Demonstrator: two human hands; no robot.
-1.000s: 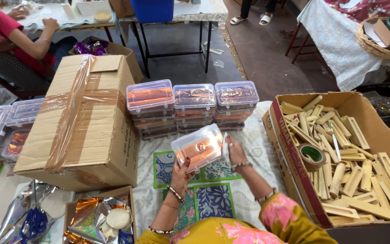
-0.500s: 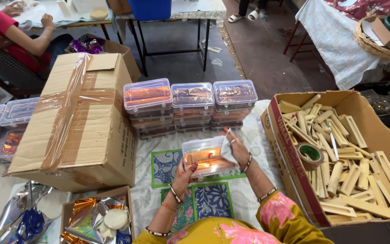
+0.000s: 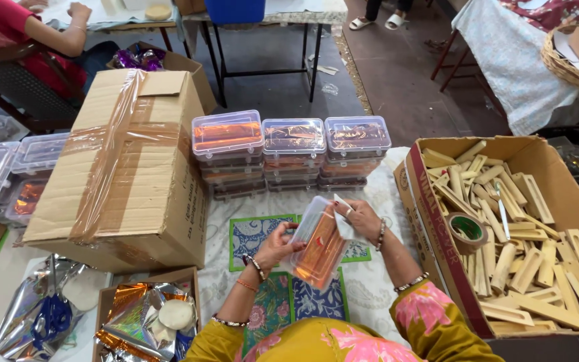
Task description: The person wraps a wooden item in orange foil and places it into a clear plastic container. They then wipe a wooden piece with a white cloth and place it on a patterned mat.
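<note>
I hold a clear plastic box (image 3: 319, 247) with orange contents, tilted steeply on its edge above a white patterned cloth (image 3: 370, 281). My left hand (image 3: 277, 247) grips its lower left side. My right hand (image 3: 358, 218) grips the upper right corner by the lid. Just beyond them stand three stacks of the same filled clear boxes (image 3: 291, 153), side by side.
A large taped cardboard box (image 3: 125, 167) lies at the left, with more clear boxes (image 3: 5, 174) behind it. An open carton (image 3: 557, 167) at the right holds wooden pieces and a tape roll (image 3: 466, 231). A small box of foil wrappers (image 3: 145, 318) sits near left. Another person (image 3: 28, 30) sits far left.
The clear box has dropped closer to me and turned from nearly flat to steeply tilted on its edge. Both hands stayed on it.
</note>
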